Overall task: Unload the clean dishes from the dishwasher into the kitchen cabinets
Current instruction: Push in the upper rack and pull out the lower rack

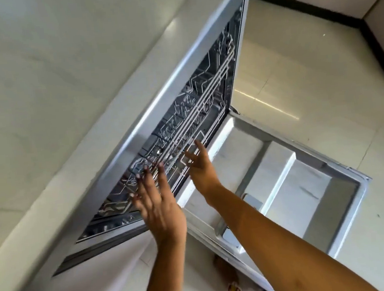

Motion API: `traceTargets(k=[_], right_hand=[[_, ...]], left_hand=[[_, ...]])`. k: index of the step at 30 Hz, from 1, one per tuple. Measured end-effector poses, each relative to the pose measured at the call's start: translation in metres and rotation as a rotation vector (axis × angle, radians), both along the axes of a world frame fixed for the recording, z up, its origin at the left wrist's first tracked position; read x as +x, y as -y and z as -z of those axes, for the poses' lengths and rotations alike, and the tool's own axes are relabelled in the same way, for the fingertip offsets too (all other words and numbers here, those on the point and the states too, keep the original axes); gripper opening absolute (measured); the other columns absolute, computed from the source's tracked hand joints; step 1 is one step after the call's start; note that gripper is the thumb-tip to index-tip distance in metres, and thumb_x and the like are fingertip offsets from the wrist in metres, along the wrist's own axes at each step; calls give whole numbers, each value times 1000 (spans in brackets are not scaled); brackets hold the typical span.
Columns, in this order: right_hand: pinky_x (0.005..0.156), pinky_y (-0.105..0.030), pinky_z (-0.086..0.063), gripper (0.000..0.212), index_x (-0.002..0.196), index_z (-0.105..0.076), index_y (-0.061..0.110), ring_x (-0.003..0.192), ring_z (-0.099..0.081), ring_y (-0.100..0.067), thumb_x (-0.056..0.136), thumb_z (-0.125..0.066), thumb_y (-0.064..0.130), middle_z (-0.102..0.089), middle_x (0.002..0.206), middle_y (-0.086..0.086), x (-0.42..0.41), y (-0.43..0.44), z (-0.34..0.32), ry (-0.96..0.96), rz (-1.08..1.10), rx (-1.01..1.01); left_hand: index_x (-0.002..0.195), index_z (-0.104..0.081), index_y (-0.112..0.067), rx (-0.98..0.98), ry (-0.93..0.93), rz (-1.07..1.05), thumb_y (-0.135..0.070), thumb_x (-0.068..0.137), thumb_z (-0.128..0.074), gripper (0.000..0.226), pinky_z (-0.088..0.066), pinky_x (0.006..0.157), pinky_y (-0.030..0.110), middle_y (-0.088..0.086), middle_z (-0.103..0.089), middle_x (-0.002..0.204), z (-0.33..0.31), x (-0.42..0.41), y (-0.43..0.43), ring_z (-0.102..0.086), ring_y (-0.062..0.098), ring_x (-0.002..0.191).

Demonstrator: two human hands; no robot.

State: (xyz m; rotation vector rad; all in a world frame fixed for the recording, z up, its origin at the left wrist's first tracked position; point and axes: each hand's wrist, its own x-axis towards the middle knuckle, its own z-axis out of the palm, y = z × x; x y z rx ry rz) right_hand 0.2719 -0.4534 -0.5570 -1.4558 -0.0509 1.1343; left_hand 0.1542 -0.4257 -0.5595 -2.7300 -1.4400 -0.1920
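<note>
Near left hand (160,209) and right hand (200,166) lies the dishwasher rack (205,101).

We cannot tell what lies in the dishwasher rack (186,131), blurred and half hidden under the desk (64,99) edge, where the fingers (146,180) of our left hand (160,209) cover some wires.
</note>
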Motion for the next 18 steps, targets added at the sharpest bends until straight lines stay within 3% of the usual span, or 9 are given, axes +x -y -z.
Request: traceTargets(k=[2, 3, 5, 7, 10, 13, 18], right_hand=[[52, -10, -44, 74, 145, -31, 22, 84, -57, -13, 85, -34, -20, -53, 136, -5, 4, 12, 19, 88, -23, -171], [62, -9, -47, 70, 143, -36, 21, 94, -59, -17, 84, -35, -16, -54, 135, -4, 8, 16, 32, 185, -107, -259], [91, -25, -48, 69, 142, -39, 24, 121, -53, -28, 83, -38, -11, -51, 139, -7, 16, 20, 56, 395, -350, -385], [103, -38, -45, 72, 145, -34, 29, 129, -45, -32, 83, -39, -8, -44, 144, -10, 28, 18, 73, 544, -554, -453], [101, -48, -45, 66, 146, -30, 28, 135, -37, -29, 88, -43, -1, -36, 150, -3, 48, -5, 95, 845, -791, -471], [103, -53, -40, 69, 151, -17, 24, 144, -20, -25, 92, -50, 11, -21, 157, 2, 57, -34, 121, 1127, -966, -456], [105, -55, -33, 64, 153, -6, 24, 149, 3, -21, 99, -41, 20, -2, 161, 5, 51, -52, 155, 1279, -1144, -532]], left_hand=[[151, -7, -23, -82, -13, 58, -3, 57, -82, 122, -11, 115, 44, 8, -16, 155, 16, 0, 21, -9, 28, 144], [151, -7, -23, -118, -37, 84, -3, 56, -81, 123, -12, 115, 44, 8, -18, 155, 26, -1, 27, -9, 27, 144], [150, -20, -20, -170, -91, 111, -2, 56, -78, 112, -24, 112, 47, 8, -26, 154, 49, -4, 29, -19, 28, 142], [147, -29, -18, -251, -183, 55, -4, 63, -76, 96, -30, 109, 50, 9, -25, 155, 65, -2, 17, -24, 29, 142], [151, -12, -19, -431, -340, -44, -17, 86, -59, 80, -17, 117, 49, 5, -1, 160, 103, 4, -15, -3, 27, 147], [151, -7, -17, -541, -437, -88, -22, 92, -49, 72, -14, 118, 49, 4, 2, 160, 133, 13, -40, 0, 26, 147], [151, 2, -12, -666, -519, -85, -29, 93, -49, 79, -12, 118, 49, 5, 4, 160, 182, 20, -53, 0, 24, 147]])
